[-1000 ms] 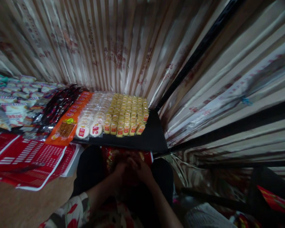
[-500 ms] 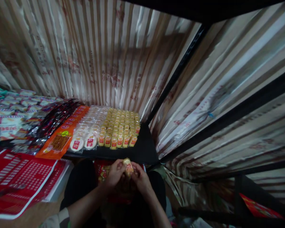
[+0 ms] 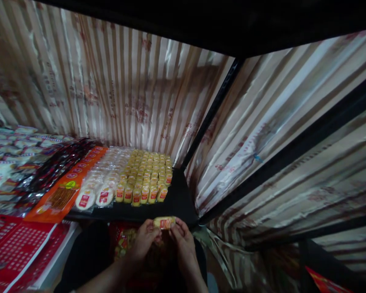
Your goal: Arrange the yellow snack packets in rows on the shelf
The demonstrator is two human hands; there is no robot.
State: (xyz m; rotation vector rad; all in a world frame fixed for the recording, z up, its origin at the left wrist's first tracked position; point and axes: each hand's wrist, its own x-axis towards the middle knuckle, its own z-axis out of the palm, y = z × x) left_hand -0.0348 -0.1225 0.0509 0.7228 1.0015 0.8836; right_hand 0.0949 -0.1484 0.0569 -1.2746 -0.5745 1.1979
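Note:
Between my two hands I hold a small wrapped snack roll, yellow with a red and orange label, turned lengthwise across. My left hand pinches its left end, and my right hand pinches the right end. Below them, on my lap, a red container holds many more yellow wrapped rolls, partly covered by my forearms. Just ahead on the black shelf stand close rows of the same yellow snack rolls, labels facing me.
Left of the rolls lie clear-wrapped white round crackers, an orange snack bag, dark shiny packets and white packets. Red perforated baskets sit at lower left. A black post rises before striped sheeting.
The snack roll has turned from upright to lying sideways between my hands. My view has shifted, so the shelf goods appear lower and further left.

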